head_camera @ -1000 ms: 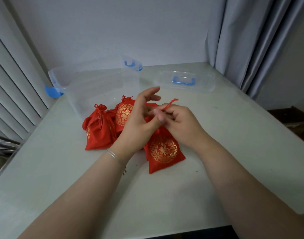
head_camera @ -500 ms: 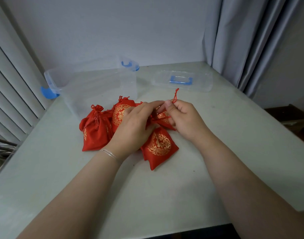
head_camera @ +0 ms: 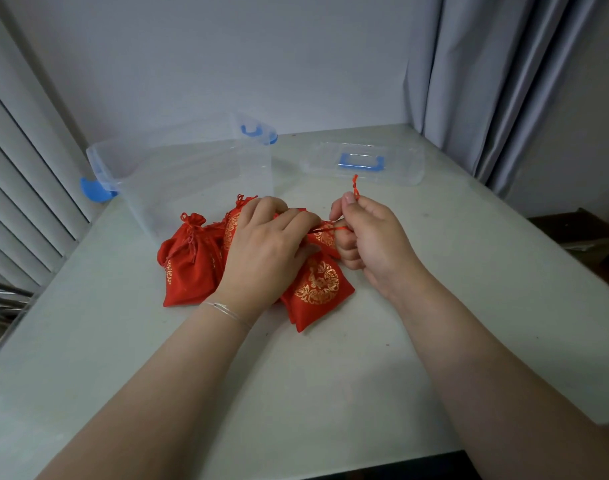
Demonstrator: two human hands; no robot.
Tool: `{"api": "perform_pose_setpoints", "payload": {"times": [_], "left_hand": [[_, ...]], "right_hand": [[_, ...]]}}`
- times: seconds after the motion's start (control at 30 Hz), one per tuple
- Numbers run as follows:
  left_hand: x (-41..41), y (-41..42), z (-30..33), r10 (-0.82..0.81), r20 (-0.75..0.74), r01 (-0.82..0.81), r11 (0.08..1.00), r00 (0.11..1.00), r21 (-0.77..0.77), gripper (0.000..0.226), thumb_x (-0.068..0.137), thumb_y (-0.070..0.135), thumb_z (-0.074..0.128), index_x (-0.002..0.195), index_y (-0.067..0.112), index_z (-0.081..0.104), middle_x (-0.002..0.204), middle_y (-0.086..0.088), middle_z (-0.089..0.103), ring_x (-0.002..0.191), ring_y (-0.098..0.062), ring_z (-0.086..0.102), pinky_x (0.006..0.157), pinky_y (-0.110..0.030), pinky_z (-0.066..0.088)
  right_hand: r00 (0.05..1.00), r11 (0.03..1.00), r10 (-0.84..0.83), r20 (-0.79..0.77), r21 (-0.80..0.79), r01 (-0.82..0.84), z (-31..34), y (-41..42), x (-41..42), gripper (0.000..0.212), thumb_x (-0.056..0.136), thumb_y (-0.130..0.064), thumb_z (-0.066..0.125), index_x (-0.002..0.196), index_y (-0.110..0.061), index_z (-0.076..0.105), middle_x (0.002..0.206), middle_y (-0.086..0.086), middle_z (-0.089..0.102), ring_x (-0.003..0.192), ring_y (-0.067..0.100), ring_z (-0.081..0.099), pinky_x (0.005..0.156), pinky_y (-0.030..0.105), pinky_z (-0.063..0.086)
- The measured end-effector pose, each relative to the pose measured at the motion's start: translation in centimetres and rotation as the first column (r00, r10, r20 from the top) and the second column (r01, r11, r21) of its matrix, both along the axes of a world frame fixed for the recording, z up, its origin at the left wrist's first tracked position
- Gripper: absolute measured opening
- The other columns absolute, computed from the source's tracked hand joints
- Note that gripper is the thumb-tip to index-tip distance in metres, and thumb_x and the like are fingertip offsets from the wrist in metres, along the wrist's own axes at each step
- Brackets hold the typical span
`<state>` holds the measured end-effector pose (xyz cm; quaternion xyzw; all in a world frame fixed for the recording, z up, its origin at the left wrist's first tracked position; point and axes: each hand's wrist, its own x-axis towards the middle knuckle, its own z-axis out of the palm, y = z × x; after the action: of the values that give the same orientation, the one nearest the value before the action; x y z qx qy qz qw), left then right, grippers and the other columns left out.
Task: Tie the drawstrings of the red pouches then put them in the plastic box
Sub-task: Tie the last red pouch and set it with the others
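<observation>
On the pale counter [head_camera: 330, 393], the right hand [head_camera: 372, 240] pinches a red drawstring [head_camera: 355, 187] between thumb and forefinger, its knotted tail sticking up above the fingertips while a taut strand runs leftward from the fist toward the left hand [head_camera: 265, 247]. The left hand lies curled over the neck of a red pouch with a gold emblem [head_camera: 317, 289], apparently pinning it down and holding the other cord end so the pull tightens the closure rather than dragging the bag; exactly what its fingertips grip is hidden. Just to the left sit more red pouches [head_camera: 189, 261], at least one with its neck already gathered, clustered within easy reach. Right behind them stands the clear plastic box [head_camera: 192, 174] with blue latches, open and with no pouch visible inside, handy for dropping in tied bags. Its lid [head_camera: 365, 162] with a blue handle rests apart, farther right.
</observation>
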<state>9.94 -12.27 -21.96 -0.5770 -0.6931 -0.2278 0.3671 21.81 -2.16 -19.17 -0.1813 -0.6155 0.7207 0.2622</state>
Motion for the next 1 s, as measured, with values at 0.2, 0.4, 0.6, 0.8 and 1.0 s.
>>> {"api": "perform_pose_setpoints", "payload": {"times": [0.2, 0.4, 0.6, 0.8, 1.0], "left_hand": [[0.4, 0.2, 0.1, 0.034, -0.008, -0.033, 0.999, 0.999, 0.035, 0.020, 0.086, 0.032, 0.060, 0.081, 0.013, 0.065, 0.071, 0.002, 0.063, 0.080, -0.026, 0.053, 0.084, -0.037, 0.035], [0.3, 0.3, -0.2, 0.061, -0.008, -0.061, 0.998, 0.998, -0.005, 0.016, 0.092, 0.024, 0.056, 0.087, 0.010, 0.062, 0.075, -0.003, 0.061, 0.078, -0.030, 0.052, 0.080, -0.037, 0.036], [0.4, 0.5, -0.1, 0.044, -0.054, -0.047, 0.998, 0.998, -0.053, 0.022, 0.097, 0.024, 0.046, 0.088, 0.009, 0.060, 0.077, -0.005, 0.059, 0.079, -0.030, 0.051, 0.082, -0.039, 0.036], [0.2, 0.3, 0.0, 0.033, -0.036, -0.032, 0.999, 0.999, 0.004, 0.022, 0.097, 0.021, 0.045, 0.086, 0.010, 0.060, 0.075, -0.003, 0.060, 0.078, -0.028, 0.051, 0.084, -0.039, 0.037], [0.5, -0.5, 0.2, -0.245, 0.625, 0.145, 0.967, 0.741, 0.208, 0.011, 0.091, 0.024, 0.059, 0.087, 0.022, 0.069, 0.076, 0.028, 0.058, 0.082, 0.002, 0.051, 0.092, -0.033, 0.041]], "right_hand": [[0.998, 0.999, 0.042, -0.046, -0.027, -0.044, 0.0, -0.4, -0.1, 0.036, 0.103, -0.026, 0.030, 0.073, -0.014, 0.044, 0.043, -0.008, 0.024, 0.035, 0.005, 0.016, 0.040, 0.012, 0.013], [0.999, 0.996, -0.013, 0.035, -0.088, 0.016, -0.1, 0.1, 0.0, 0.035, 0.103, -0.028, 0.030, 0.072, -0.016, 0.040, 0.041, -0.007, 0.027, 0.035, 0.005, 0.018, 0.038, 0.014, 0.012], [0.999, 0.962, 0.028, -0.023, -0.272, -0.033, 0.0, 0.7, 0.0, 0.034, 0.103, -0.028, 0.031, 0.072, -0.016, 0.041, 0.041, -0.006, 0.027, 0.033, 0.005, 0.017, 0.039, 0.014, 0.009], [0.989, 0.905, 0.120, -0.088, -0.400, -0.145, 0.1, 0.8, 0.2, 0.033, 0.102, -0.025, 0.031, 0.072, -0.015, 0.041, 0.040, -0.004, 0.033, 0.031, 0.004, 0.019, 0.037, 0.010, 0.010], [0.970, 0.942, 0.225, 0.087, -0.273, -0.194, 0.4, 1.0, 0.3, 0.030, 0.100, -0.024, 0.034, 0.072, -0.016, 0.043, 0.053, 0.006, 0.060, 0.033, 0.009, 0.035, 0.034, 0.015, 0.028]]}}
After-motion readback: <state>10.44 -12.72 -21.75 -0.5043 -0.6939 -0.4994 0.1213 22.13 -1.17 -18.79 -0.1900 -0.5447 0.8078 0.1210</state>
